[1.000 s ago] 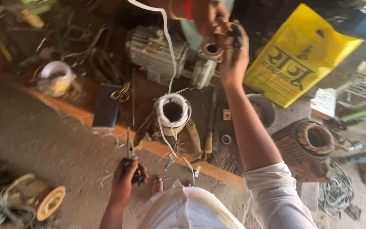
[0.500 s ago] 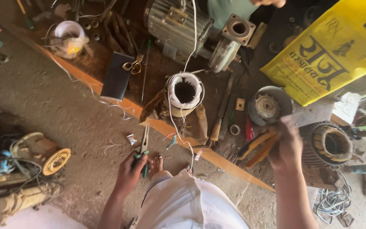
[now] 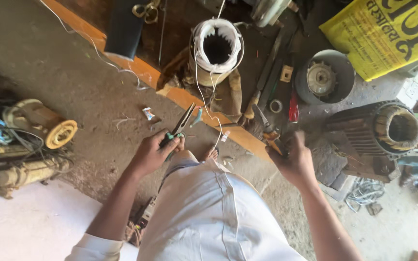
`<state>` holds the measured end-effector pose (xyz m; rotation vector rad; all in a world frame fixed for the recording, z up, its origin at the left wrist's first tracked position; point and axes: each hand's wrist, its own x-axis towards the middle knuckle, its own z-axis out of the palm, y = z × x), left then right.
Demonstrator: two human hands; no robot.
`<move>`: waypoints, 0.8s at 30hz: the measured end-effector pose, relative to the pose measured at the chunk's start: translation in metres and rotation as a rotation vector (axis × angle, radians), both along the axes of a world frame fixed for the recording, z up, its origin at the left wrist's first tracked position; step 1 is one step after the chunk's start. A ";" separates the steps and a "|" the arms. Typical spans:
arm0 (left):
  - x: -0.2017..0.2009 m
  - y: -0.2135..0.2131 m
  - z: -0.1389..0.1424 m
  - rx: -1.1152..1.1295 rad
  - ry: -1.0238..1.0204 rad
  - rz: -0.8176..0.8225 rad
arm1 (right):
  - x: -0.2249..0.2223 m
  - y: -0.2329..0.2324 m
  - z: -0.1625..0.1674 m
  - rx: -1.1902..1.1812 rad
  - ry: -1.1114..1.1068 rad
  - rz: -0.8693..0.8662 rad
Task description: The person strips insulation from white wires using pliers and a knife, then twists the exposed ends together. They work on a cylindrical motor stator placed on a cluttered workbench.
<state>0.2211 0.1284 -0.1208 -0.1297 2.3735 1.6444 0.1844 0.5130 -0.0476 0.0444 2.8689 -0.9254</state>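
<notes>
Above the lap, the left hand (image 3: 152,153) is clenched around green-handled pliers (image 3: 182,126), jaws pointing away toward the wound stator (image 3: 216,50), ready for its loose white wire (image 3: 204,104). The right hand (image 3: 293,159) grips orange-handled pliers (image 3: 266,128) near the board's (image 3: 189,99) front edge. The stator stands upright on the board, bore facing up, keeping its windings within reach.

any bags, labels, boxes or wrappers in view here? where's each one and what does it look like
Yellow printed bag: top right, crumpled, with large black lettering.
White carton: right edge below the bag, small box, faint print.
Small wrapper scrap: on the ground beyond the left hand, white with red and blue.
White tag: on the orange board edge, tiny.
</notes>
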 end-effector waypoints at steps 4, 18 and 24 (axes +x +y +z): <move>0.003 -0.004 -0.004 -0.148 0.021 -0.090 | 0.008 0.002 -0.012 0.062 -0.280 -0.059; -0.019 0.007 -0.052 -0.362 0.248 -0.140 | 0.025 -0.027 -0.068 -0.023 -0.223 0.262; -0.023 0.009 -0.034 -0.339 0.246 -0.119 | 0.028 -0.042 -0.062 -0.008 -0.197 0.256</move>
